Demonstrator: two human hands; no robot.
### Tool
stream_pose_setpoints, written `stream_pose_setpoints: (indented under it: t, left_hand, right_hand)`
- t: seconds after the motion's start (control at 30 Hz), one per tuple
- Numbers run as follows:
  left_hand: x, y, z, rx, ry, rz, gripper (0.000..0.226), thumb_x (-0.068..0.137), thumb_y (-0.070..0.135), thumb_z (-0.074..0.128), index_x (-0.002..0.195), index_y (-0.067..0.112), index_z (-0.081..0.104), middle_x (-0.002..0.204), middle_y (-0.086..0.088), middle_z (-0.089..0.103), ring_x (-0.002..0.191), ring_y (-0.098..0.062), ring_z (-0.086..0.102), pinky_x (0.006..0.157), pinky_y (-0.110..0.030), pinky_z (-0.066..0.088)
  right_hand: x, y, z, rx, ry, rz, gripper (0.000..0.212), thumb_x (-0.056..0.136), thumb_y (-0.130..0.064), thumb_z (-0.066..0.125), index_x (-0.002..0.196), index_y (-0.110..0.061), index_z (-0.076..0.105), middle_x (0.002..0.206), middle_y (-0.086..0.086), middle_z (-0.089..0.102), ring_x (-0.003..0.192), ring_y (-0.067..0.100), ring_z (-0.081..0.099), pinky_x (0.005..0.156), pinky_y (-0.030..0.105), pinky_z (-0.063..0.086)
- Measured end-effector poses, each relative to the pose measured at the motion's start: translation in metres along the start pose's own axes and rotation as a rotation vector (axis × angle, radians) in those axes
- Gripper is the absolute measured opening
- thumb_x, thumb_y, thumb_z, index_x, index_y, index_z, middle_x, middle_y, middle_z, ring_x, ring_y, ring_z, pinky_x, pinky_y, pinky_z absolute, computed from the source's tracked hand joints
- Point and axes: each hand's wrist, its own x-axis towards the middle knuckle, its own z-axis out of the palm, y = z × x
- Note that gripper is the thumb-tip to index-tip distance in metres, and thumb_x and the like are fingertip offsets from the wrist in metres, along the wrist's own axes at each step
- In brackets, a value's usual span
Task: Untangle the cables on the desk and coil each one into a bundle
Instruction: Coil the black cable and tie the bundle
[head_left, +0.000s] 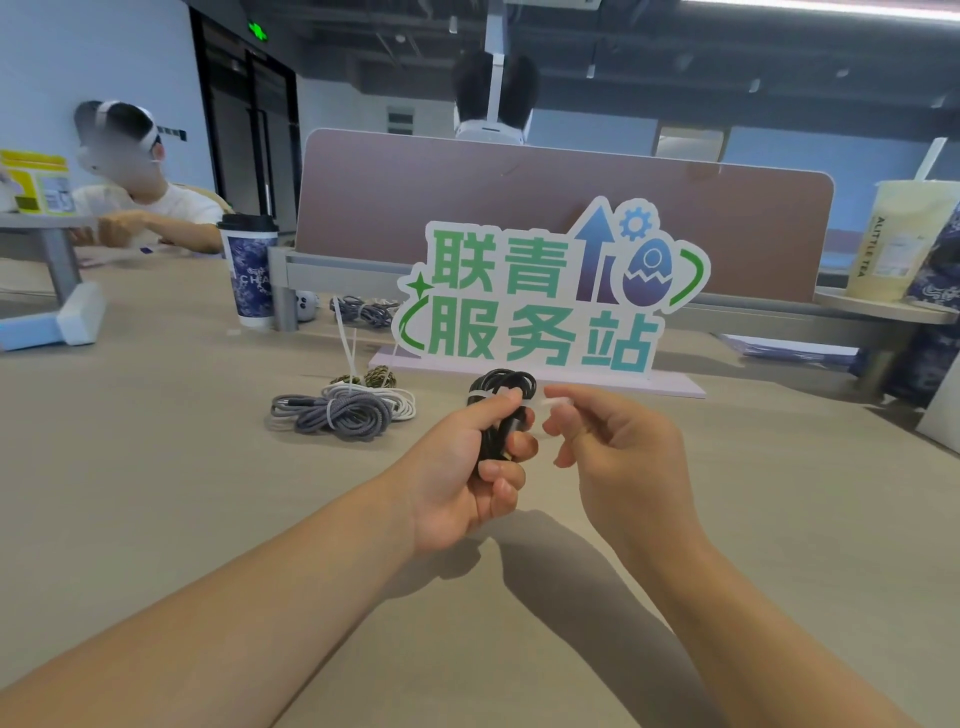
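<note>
My left hand (467, 467) grips a coiled black cable (503, 387) above the desk, with a white zip tie (480, 398) wrapped round the coil near my thumb. To its right, my right hand (613, 447) pinches the free end of the white tie (556, 402) between thumb and fingers. A grey braided cable bundle (337, 415) bound with a white tie lies on the desk to the left. Behind it sit a white cable bundle (400, 405) and a speckled green-brown one (376, 375).
A green-lettered sign (545, 291) on a pale base stands just beyond my hands. A blue paper cup (249, 270) and more bundled cables (363, 312) sit by the desk divider (519, 197). A drink cup (893, 239) stands far right. A person sits at the left.
</note>
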Motion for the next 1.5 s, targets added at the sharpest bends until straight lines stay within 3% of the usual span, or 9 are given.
stream_pose_setpoints:
  t: [0.33,0.63,0.83,0.97,1.07,1.5]
  left_hand:
    - [0.0023,-0.0006,-0.0011,0.024,0.031,-0.016,0.019,0.090,0.037,0.055,0.085,0.019,0.054,0.058,0.006,0.045,0.037,-0.001,0.027,0.031,-0.012,0.032]
    - [0.0016,-0.0011,-0.0002,0.061,0.034,-0.017,0.021,0.090,0.038,0.054,0.088,0.017,0.056,0.057,0.006,0.045,0.036,-0.001,0.026,0.031,-0.012,0.031]
    - [0.0026,0.0006,-0.0028,0.035,0.036,-0.027,0.018,0.090,0.033,0.055,0.078,0.019,0.052,0.057,0.006,0.044,0.037,-0.002,0.025,0.030,-0.012,0.033]
    - [0.0019,0.0025,-0.0033,0.020,0.043,-0.003,0.019,0.090,0.031,0.055,0.076,0.019,0.052,0.056,0.006,0.043,0.037,-0.002,0.025,0.030,-0.012,0.032]
    - [0.0023,0.0017,-0.0033,0.011,0.055,-0.002,0.018,0.090,0.030,0.056,0.077,0.018,0.052,0.056,0.006,0.044,0.037,-0.002,0.025,0.030,-0.012,0.033]
    - [0.0022,0.0015,-0.0039,-0.008,0.083,-0.032,0.019,0.090,0.031,0.056,0.075,0.018,0.053,0.056,0.006,0.044,0.037,-0.002,0.026,0.030,-0.013,0.033]
  right_hand:
    - [-0.0016,0.0030,0.0011,-0.068,0.046,-0.065,0.019,0.089,-0.007,0.059,0.094,-0.020,0.071,0.065,-0.020,0.061,0.058,-0.003,0.055,0.062,0.011,0.042]
    - [-0.0027,-0.0013,-0.0008,-0.067,0.008,-0.069,0.041,0.091,-0.008,0.058,0.074,-0.046,0.057,0.061,-0.028,0.061,0.056,-0.002,0.056,0.059,0.010,0.041]
    - [-0.0020,0.0025,0.0016,-0.043,-0.058,0.019,0.025,0.090,-0.009,0.058,0.085,-0.033,0.065,0.060,-0.015,0.062,0.051,0.004,0.052,0.056,0.011,0.043]
    - [-0.0011,0.0016,0.0003,0.013,-0.016,0.071,0.013,0.088,-0.010,0.061,0.087,-0.023,0.063,0.069,-0.003,0.067,0.054,0.010,0.060,0.059,0.018,0.051]
    - [-0.0010,-0.0003,-0.0001,0.030,-0.007,0.098,0.008,0.085,-0.013,0.066,0.083,-0.019,0.063,0.070,0.000,0.069,0.056,0.013,0.063,0.062,0.026,0.055]
    - [-0.0013,-0.0008,0.0002,-0.053,-0.037,0.120,0.010,0.085,-0.015,0.067,0.078,-0.021,0.063,0.067,-0.002,0.068,0.051,0.008,0.060,0.058,0.023,0.053]
